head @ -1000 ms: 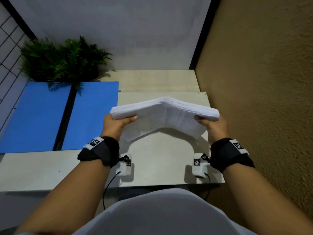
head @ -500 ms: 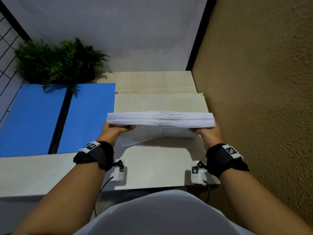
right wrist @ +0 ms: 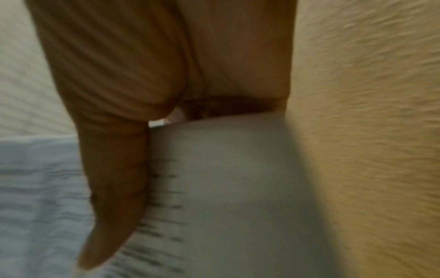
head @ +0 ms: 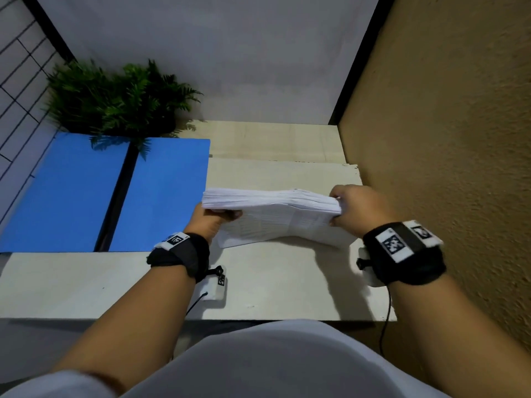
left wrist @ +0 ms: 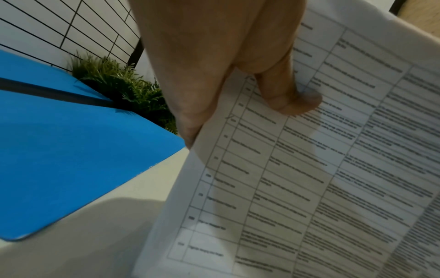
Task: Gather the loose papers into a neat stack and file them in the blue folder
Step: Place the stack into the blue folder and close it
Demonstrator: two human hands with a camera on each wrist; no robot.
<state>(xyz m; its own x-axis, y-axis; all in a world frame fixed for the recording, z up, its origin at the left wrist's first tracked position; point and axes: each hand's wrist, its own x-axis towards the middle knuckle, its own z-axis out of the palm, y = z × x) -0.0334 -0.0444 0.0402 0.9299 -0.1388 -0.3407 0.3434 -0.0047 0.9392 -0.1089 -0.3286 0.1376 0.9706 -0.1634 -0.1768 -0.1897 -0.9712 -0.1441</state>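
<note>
A thick stack of printed white papers point(head: 273, 205) stands on its long edge on the pale desk point(head: 287, 282), top edge leaning away from me. My left hand point(head: 209, 222) grips its left end, thumb pressed on the printed near sheet point(left wrist: 309, 169). My right hand point(head: 353, 208) grips the right end, fingers curled over the top corner and thumb along the near sheet point(right wrist: 214, 188). The blue folder point(head: 115, 193) lies open and flat to the left, a dark spine down its middle, and shows again in the left wrist view point(left wrist: 71, 159).
A green fern plant point(head: 115, 101) sits behind the folder at the back left. A rough tan wall point(head: 445, 168) runs close along the desk's right side. A white wall closes the back, with a raised ledge point(head: 273, 142) under it.
The stack was arched up in the middle, then flattened. My right hand has since risen and curled over the right top corner, and the stack now sits lower on the desk.
</note>
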